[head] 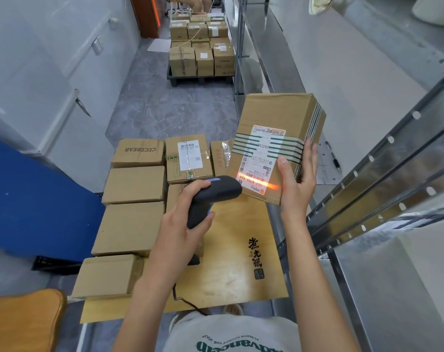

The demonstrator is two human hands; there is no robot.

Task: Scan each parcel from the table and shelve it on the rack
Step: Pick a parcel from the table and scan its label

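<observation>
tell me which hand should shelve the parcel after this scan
Right. The right hand already grips the striped-tape parcel beside the metal rack; the left hand holds the barcode scanner.

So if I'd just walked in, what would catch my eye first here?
Probably the orange scan line glowing across the shipping label of the striped-tape parcel, held up at centre right by the right hand. Just left of it, the left hand grips a black barcode scanner. Below lie rows of brown cardboard boxes on the table.

Left hand point(182, 219) aims a scanner point(213, 196) at the taped parcel point(274, 118) gripped by right hand point(298, 184).
</observation>
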